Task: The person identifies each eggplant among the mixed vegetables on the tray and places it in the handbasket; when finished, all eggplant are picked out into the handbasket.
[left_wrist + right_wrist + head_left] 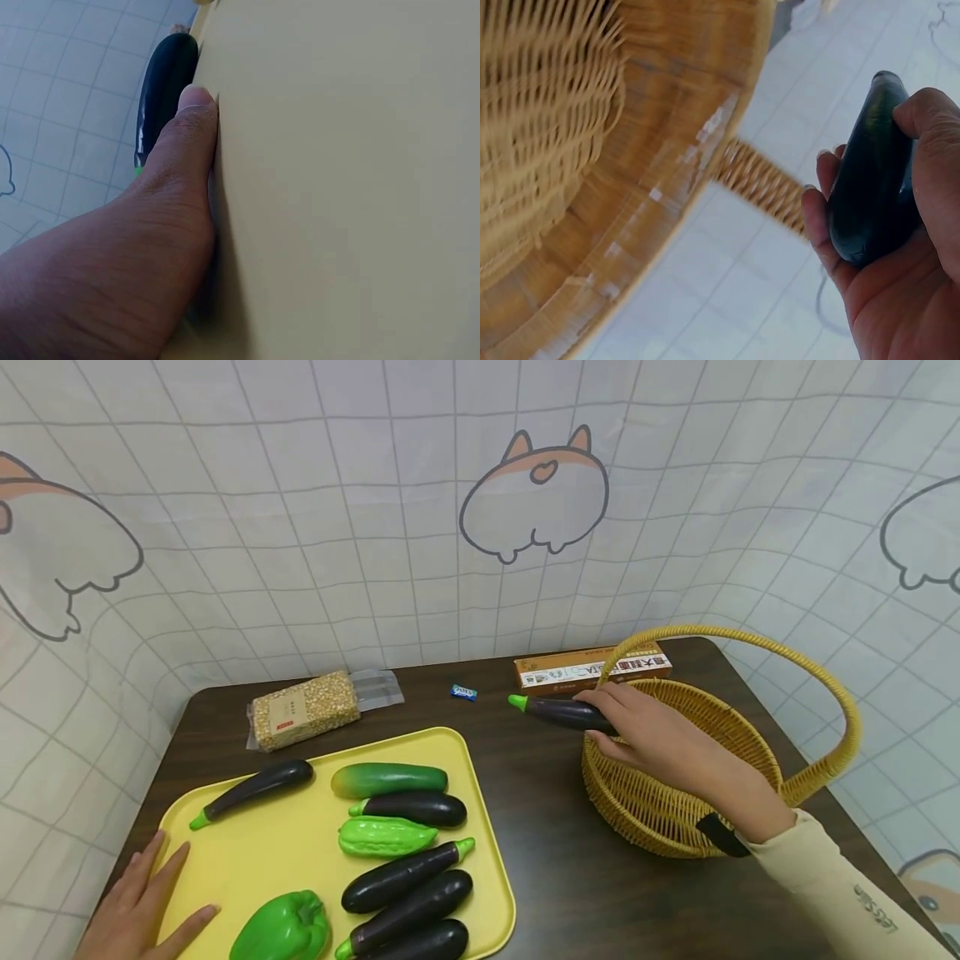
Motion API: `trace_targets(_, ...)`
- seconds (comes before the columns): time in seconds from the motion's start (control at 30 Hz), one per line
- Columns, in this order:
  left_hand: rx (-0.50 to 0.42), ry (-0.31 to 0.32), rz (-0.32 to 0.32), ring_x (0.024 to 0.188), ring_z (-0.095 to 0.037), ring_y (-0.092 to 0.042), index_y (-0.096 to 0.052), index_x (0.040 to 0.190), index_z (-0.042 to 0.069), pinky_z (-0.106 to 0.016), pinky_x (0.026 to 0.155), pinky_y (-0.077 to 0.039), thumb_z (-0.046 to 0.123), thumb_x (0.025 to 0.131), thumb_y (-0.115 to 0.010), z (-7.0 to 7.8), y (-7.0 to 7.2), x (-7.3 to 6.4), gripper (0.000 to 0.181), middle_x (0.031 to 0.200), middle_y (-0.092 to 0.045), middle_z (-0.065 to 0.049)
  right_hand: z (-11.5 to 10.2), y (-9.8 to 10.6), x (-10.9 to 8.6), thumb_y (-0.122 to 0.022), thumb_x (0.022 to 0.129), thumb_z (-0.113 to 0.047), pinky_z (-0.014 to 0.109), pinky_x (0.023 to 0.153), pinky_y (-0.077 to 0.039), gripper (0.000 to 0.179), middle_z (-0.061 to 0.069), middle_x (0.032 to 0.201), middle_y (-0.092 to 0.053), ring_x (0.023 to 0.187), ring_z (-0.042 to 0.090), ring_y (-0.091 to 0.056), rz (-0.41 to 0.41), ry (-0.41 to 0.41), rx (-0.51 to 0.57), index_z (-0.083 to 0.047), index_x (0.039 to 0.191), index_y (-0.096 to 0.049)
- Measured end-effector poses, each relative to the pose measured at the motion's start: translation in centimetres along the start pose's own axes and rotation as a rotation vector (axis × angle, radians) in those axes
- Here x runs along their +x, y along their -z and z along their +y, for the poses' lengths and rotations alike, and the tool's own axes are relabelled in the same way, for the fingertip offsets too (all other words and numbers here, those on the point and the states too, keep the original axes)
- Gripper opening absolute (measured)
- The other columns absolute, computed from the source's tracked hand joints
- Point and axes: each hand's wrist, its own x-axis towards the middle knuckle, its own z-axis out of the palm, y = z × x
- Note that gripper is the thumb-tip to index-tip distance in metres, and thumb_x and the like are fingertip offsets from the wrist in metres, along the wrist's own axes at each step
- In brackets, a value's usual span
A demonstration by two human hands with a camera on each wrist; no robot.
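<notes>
My right hand (652, 737) grips an eggplant (564, 713) near the left rim of a wicker basket (637, 814), the green stem end pointing left. In the right wrist view, the thumb and fingers wrap the dark eggplant (874, 176) beside the basket wall (697, 150). My left hand (138, 910) lies at the left edge of a yellow tray (247, 860), fingers spread. On the tray are a green bell pepper (281, 928), a cucumber (390, 779), a bitter melon (386, 837) and several eggplants, one (255, 792) at the upper left, the others stacked along the right side.
Behind the tray lies a clear bag of yellow grains (307, 710). A small blue packet (463, 692) sits right of it, and a long printed carton (585, 670) lies behind the basket. The tall basket handle (795, 656) arches over the right side. Patterned cloth (375, 527) surrounds the table.
</notes>
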Motion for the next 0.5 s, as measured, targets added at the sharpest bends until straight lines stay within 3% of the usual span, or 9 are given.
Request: trace_targets(0.5,0.003,-0.001,0.003,0.155,-0.054,0.004,-0.019,0.17,0.009,-0.067,0.12,0.01,0.037,0.096,-0.079,-0.2,-0.1,0.0,0.099,0.175,0.003,-0.017,2.3,1.5,-4.8,-0.075,0.099,-0.01,0.047,0.08,-0.054,0.047,0.013,0.121,-0.063,0.102,0.025,-0.062,0.045,-0.114,0.056,-0.003,0.14,-0.055)
